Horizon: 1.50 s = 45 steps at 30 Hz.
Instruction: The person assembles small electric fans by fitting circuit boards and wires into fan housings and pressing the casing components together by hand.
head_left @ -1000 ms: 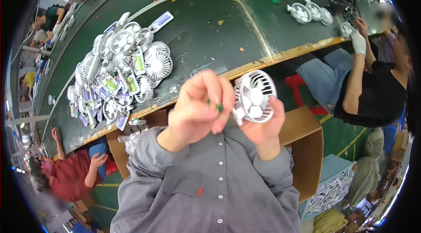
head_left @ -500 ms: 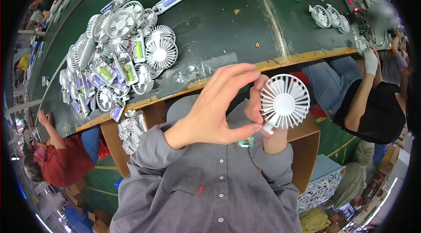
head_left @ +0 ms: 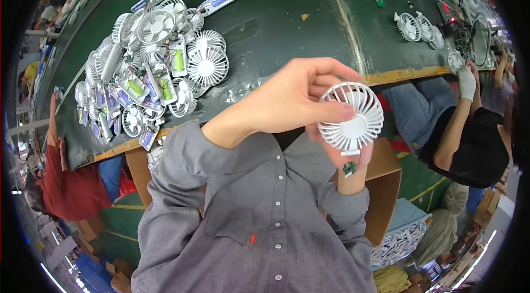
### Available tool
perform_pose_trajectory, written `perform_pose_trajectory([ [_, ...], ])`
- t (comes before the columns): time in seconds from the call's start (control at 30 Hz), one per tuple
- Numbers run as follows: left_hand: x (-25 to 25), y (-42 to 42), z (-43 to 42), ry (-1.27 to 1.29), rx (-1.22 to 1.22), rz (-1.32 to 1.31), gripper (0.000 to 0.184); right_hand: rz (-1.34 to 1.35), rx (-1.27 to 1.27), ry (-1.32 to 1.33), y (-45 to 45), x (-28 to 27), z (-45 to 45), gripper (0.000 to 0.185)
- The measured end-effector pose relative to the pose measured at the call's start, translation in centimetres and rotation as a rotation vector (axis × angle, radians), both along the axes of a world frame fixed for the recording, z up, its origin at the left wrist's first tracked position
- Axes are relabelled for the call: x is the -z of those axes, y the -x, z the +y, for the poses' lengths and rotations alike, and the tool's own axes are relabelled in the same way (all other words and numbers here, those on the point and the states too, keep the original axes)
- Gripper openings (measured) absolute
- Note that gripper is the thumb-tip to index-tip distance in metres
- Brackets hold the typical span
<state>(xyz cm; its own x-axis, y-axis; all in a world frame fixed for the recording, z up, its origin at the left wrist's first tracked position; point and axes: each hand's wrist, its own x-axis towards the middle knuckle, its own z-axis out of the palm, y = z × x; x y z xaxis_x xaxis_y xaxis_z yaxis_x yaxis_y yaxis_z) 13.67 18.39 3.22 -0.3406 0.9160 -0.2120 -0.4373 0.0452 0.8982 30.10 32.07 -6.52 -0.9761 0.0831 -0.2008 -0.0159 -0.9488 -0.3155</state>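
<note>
A white round fan head (head_left: 353, 127) with a slatted grille is held up in front of my chest. My left hand (head_left: 295, 94) grips it from the left, thumb across the front grille and fingers behind the upper rim. My right hand (head_left: 364, 156) is closed around its back and lower side; most of those fingers are hidden by the fan. A small green circuit board (head_left: 349, 169) dangles below the fan's short white neck, over my right palm and wrist.
On the green bench (head_left: 276, 22), a heap of white fan parts (head_left: 149, 67) lies at left. Several fan heads (head_left: 408, 26) stand at far right near a device with a red light (head_left: 452, 19). A gloved co-worker (head_left: 466, 133) sits at right, another person (head_left: 77, 191) at left. Cardboard boxes (head_left: 383, 180) are below.
My left hand has moved from hovering beside the fan head to gripping it, thumb on the front. The fan has shifted slightly left and tilted. The circuit board now hangs beneath its neck.
</note>
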Motion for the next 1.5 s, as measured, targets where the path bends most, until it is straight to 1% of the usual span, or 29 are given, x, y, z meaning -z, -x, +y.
perform_pose_trajectory([
  [0.03,0.3,0.1,-0.1,-0.003,-0.05,0.028,0.05,-0.102,0.144,-0.072,-0.6,0.2,0.5,0.06],
  [0.07,0.5,0.0,0.0,0.006,-0.088,0.031,0.05,-0.045,0.16,-0.171,-0.1,-0.8,0.8,0.058],
  [0.13,1.0,-0.2,0.0,0.029,-0.163,0.036,0.05,0.076,0.154,-0.23,0.0,-1.0,1.1,0.055],
  [0.23,1.5,0.2,0.1,0.091,-0.205,-0.044,0.043,-0.071,0.169,-0.247,0.4,-0.6,1.6,0.055],
  [0.27,1.6,0.3,0.1,0.112,-0.221,-0.073,0.041,0.011,0.135,-0.176,0.6,-0.3,2.0,0.055],
  [0.33,1.6,1.1,-1.1,0.127,-0.319,0.096,0.04,0.178,0.064,-0.034,1.3,0.2,2.9,0.055],
  [0.37,1.6,1.6,-2.3,0.14,-0.389,0.201,0.039,-0.039,0.169,-0.127,1.7,-1.0,2.7,0.051],
  [0.4,1.6,2.3,-3.7,0.153,-0.458,0.309,0.039,-0.08,0.205,-0.186,1.9,-1.0,3.3,0.049],
  [0.47,1.0,4.6,-7.4,0.262,-0.66,0.649,0.044,-0.143,0.262,-0.288,2.5,-0.5,5.3,0.044],
  [0.53,0.7,7.5,-12.1,0.411,-0.869,0.965,0.047,-0.381,0.369,-1.024,3.1,1.7,9.1,0.032],
  [0.6,-0.2,10.5,-17.4,0.633,-0.978,1.226,0.049,-0.237,0.555,-1.573,5.5,3.9,12.4,0.022],
  [0.67,-1.1,13.7,-22.8,0.929,-0.992,1.369,0.056,-0.326,0.587,-2.1,7.5,4.3,15.3,0.023],
  [0.73,-1.0,17.2,-28.3,1.072,-0.983,1.413,0.063,-0.183,0.585,-2.451,9.7,4.7,17.9,0.025],
  [0.8,-1.4,18.4,-31.1,1.203,-0.901,1.498,0.072,-0.195,0.497,-2.674,11.5,5.1,20.5,0.029],
  [0.83,-1.2,19.2,-32.1,1.169,-0.834,1.399,0.08,-0.273,0.397,-2.742,12.3,5.3,21.9,0.03],
  [0.87,-1.1,19.7,-32.5,1.163,-0.756,1.305,0.082,-0.386,0.3,-2.776,13.1,5.2,22.4,0.033],
  [0.93,-0.5,20.4,-32.0,1.151,-0.666,1.322,0.082,-0.377,0.452,-2.882,14.1,6.5,23.7,0.038],
  [1.03,1.1,23.2,-31.1,1.118,-0.703,1.345,0.079,-0.441,0.616,-2.811,14.7,6.3,19.3,0.043],
  [1.07,1.7,24.0,-30.6,1.132,-0.652,1.284,0.078,-0.318,0.556,-2.719,14.3,5.5,16.9,0.045],
  [1.13,2.3,25.6,-29.9,1.152,-0.547,1.168,0.076,-0.124,0.557,-2.576,12.6,4.6,11.9,0.044],
  [1.17,3.0,26.3,-30.1,1.181,-0.5,1.293,0.068,-0.101,0.52,-2.494,11.2,3.9,9.4,0.042],
  [1.27,2.9,26.7,-31.3,1.235,-0.728,1.369,0.055,-0.07,0.447,-2.326,5.9,3.2,4.6,0.038],
  [1.33,1.1,25.7,-32.2,1.091,-1.003,1.482,0.043,-0.161,0.383,-2.174,2.4,4.0,3.4,0.037],
  [1.37,-0.3,24.9,-32.3,0.928,-1.126,1.45,0.038,-0.2,0.351,-2.099,1.1,4.4,2.8,0.036],
  [1.4,-2.1,23.9,-31.9,0.762,-1.248,1.406,0.033,-0.192,0.373,-2.079,0.4,4.5,2.1,0.034],
  [1.47,-6.6,20.4,-28.5,0.511,-1.31,1.017,0.026,-0.195,0.304,-1.98,0.5,3.6,0.8,0.034],
  [1.5,-7.6,19.0,-26.3,0.235,-1.293,0.877,0.028,-0.174,0.301,-1.907,1.3,2.8,0.0,0.036],
])
